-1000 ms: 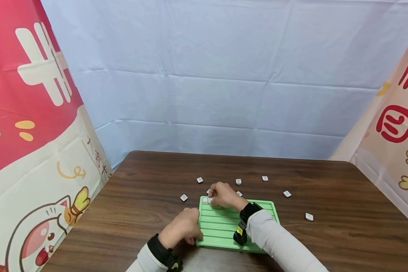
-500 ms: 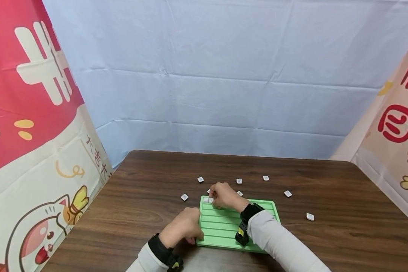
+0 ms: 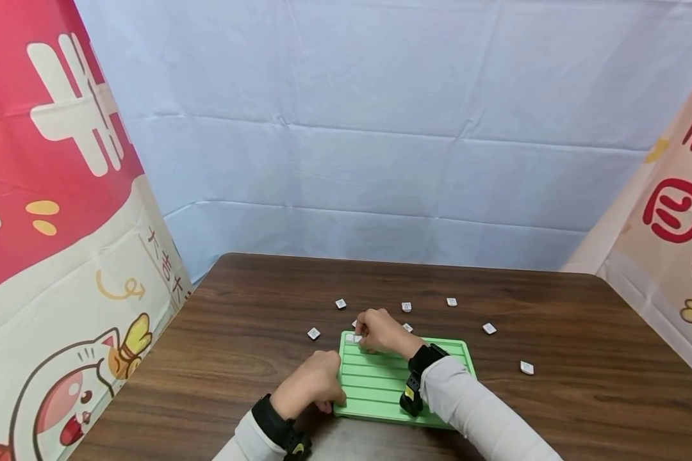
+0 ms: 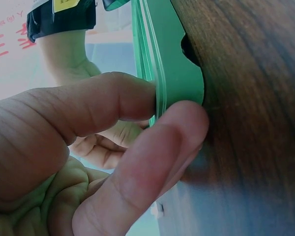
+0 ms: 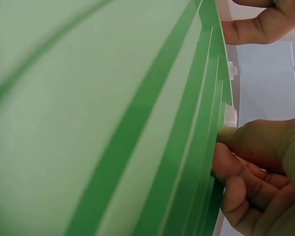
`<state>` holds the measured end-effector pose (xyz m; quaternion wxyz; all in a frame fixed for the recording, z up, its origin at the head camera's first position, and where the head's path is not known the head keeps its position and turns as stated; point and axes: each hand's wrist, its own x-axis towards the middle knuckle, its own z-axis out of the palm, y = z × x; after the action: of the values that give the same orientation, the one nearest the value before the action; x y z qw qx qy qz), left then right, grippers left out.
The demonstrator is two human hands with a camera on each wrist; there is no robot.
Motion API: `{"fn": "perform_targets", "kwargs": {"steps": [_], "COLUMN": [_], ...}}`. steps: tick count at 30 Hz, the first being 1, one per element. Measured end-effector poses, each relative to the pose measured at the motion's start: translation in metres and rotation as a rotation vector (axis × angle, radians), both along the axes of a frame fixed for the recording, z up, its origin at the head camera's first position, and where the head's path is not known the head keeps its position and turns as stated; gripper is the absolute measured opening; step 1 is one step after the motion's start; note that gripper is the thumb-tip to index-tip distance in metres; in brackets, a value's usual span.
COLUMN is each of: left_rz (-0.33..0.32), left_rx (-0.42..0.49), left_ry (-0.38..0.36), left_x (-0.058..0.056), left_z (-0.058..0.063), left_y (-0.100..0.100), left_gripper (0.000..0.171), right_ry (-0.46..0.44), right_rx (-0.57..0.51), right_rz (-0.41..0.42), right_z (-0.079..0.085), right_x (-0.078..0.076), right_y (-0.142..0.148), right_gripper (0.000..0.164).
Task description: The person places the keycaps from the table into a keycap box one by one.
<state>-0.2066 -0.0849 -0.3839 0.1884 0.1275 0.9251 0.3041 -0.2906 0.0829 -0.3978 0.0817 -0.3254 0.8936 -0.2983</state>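
A green ridged tray lies on the table in the head view. My left hand grips its near left edge; in the left wrist view, thumb and finger pinch the green rim. At the far left corner my right hand bends over the top row, fingertips pinching a small white tile. Beside it, another white tile sits in the same row. In the right wrist view a white tile shows next to the thumb; the fingers partly hide the spot.
Several white tiles with faint marks lie scattered beyond and beside the tray, such as a left tile, a back tile and a right tile. The brown wooden table ends at hanging cloths behind and at the sides.
Hardly anything differs: both hands keep their places on the tray and the tile. The whole head view has shifted very slightly.
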Motion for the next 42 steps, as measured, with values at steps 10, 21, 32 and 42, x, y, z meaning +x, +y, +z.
{"fn": "perform_targets", "kwargs": {"steps": [10, 21, 32, 42], "left_rz": [0.003, 0.009, 0.039, 0.037], "left_rx": [-0.004, -0.014, 0.012, 0.017], "left_ry": [0.002, 0.003, 0.02, 0.021], "left_x": [0.001, 0.002, 0.004, 0.004], "left_z": [0.002, 0.004, 0.003, 0.002], "left_y": [0.0, -0.001, 0.0, 0.0], "left_gripper": [0.022, 0.021, 0.022, 0.022], "right_ry": [-0.036, -0.013, 0.007, -0.005], "right_rx": [-0.027, 0.004, 0.114, 0.161], "right_rz": [-0.008, 0.021, 0.012, 0.002], "right_z": [0.001, 0.005, 0.03, 0.033], "right_x": [0.002, 0.0, 0.0, -0.003], "right_y": [0.0, 0.002, 0.017, 0.022], "right_gripper": [0.01, 0.011, 0.029, 0.035]}}
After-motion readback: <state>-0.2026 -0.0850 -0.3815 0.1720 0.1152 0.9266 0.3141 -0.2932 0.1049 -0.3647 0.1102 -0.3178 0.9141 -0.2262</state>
